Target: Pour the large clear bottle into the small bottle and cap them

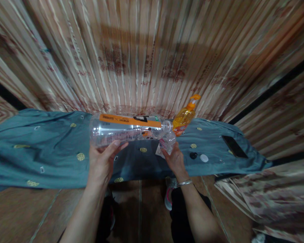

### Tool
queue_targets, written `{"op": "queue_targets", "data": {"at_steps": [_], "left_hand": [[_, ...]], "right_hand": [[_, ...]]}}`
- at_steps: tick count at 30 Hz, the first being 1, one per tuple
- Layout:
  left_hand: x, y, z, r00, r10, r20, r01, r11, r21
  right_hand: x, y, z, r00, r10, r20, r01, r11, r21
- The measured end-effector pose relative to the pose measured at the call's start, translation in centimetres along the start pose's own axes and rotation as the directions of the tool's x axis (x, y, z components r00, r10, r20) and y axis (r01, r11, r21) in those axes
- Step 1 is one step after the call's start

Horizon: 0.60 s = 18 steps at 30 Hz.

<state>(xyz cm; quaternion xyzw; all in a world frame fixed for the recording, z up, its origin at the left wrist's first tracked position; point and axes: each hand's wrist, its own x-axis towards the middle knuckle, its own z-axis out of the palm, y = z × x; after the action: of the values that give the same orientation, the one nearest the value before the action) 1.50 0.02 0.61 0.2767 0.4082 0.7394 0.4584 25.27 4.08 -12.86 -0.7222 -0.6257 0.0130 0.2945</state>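
Observation:
My left hand [103,162] grips the lower part of a large clear plastic bottle [126,130] with an orange label, tipped onto its side, mouth to the right. In my right hand [175,158] is a smaller clear plastic bottle [168,141], fingers wrapped around it. The large bottle's mouth meets the top of the small bottle; whether liquid passes between them I cannot tell. A white paper-like piece [160,151] shows beside my right fingers. Just behind, to the right, stands an orange pump bottle [183,119] with yellow liquid.
A blue-green patterned cloth [66,168] covers the narrow table. To the right lie a black cap [193,155], a white cap [204,158] and a dark phone [234,146]. A pleated patterned curtain [142,67] hangs behind the table.

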Motion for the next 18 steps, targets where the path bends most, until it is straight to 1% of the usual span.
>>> {"op": "queue_targets", "data": {"at_steps": [9, 14, 18], "left_hand": [[0.03, 0.01, -0.06, 1.000, -0.004, -0.001, 0.004, 1.000, 0.017], [-0.03, 0.03, -0.10, 1.000, -0.008, -0.003, 0.008, 1.000, 0.000], [0.08, -0.04, -0.16, 1.000, -0.006, -0.004, 0.006, 1.000, -0.006]], "right_hand": [[-0.04, 0.12, 0.14, 1.000, -0.002, -0.026, 0.002, 1.000, -0.011], [0.02, 0.07, 0.10, 1.000, -0.005, -0.010, 0.005, 1.000, 0.006], [-0.01, 0.15, 0.28, 0.999, -0.014, -0.041, 0.015, 1.000, 0.012]]}}
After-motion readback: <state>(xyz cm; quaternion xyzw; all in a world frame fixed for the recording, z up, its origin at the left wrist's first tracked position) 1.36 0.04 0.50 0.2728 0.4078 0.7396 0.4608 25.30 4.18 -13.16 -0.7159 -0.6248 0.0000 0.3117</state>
